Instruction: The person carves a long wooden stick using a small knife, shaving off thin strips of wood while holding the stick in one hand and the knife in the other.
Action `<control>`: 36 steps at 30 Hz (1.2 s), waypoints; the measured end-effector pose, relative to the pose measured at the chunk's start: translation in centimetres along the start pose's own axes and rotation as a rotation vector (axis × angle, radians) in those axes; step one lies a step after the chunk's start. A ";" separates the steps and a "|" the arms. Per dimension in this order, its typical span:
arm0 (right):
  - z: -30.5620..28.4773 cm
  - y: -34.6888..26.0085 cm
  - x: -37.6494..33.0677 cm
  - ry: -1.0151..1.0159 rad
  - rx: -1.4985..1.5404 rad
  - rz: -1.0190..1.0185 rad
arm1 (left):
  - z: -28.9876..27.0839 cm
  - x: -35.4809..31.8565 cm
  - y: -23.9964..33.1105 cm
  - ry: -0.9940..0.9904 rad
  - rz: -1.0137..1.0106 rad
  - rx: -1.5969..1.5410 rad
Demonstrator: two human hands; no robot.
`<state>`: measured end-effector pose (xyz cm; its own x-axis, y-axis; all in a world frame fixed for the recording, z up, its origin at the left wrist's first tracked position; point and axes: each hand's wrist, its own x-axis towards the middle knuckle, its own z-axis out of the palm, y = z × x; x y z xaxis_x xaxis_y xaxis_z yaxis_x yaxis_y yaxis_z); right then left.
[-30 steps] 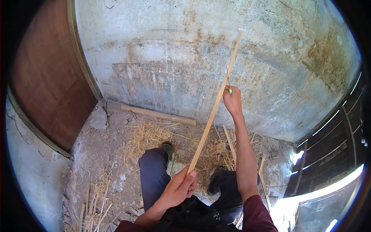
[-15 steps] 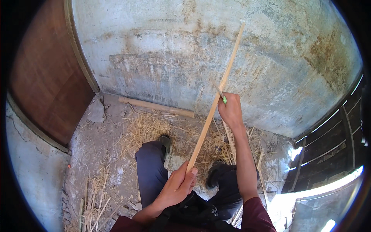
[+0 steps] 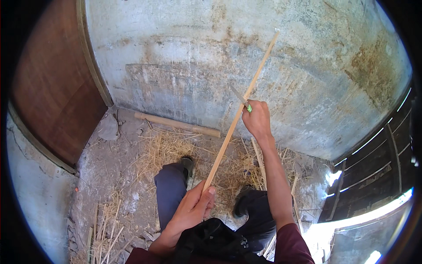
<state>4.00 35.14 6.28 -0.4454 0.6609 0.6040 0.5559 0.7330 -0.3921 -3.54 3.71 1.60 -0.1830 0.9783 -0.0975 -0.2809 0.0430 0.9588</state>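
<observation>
A long, thin strip of pale wood, bamboo by its look (image 3: pixel 228 134), slants up and to the right across the middle of the view. My left hand (image 3: pixel 192 207) is closed around its lower end, thumb along the top. Farther up, my right hand (image 3: pixel 258 121) grips a knife (image 3: pixel 239 96) by its green handle. The blade lies across the strip, its tip pointing up and left. Part of the handle is hidden inside my fist. Beyond my right hand, the strip's upper end reaches in front of the stained wall.
A bamboo pole (image 3: pixel 178 124) lies along the foot of the wall (image 3: pixel 184 83). Straw-like shavings (image 3: pixel 165 149) cover the floor near my shoes, with loose strips (image 3: pixel 103 235) at lower left. A brown door (image 3: pixel 52 88) stands at left, dark slatted boards (image 3: pixel 373 176) at right.
The strip has shifted slightly left, its far end a little lower. My right hand and the knife have moved slightly left and up, and the blade shows more. My left hand has moved slightly left.
</observation>
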 end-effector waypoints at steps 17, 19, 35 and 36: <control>0.7 -0.1 2.3 0.048 -0.086 0.028 | -2.0 0.0 0.5 -0.001 0.050 0.065; 0.8 -0.3 2.4 0.032 -0.079 0.028 | -2.3 0.0 0.4 -0.008 0.037 0.025; 2.1 -1.0 2.8 0.138 -0.124 0.061 | -3.3 0.0 0.4 -0.001 0.048 0.051; 2.3 -1.0 2.8 0.146 -0.112 0.068 | -3.3 0.0 0.3 0.005 0.035 0.034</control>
<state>0.63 36.64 6.76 -0.3021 0.6716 0.6766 0.6592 0.6598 -0.3607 -6.76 3.08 1.00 -0.1968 0.9783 -0.0646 -0.2417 0.0155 0.9702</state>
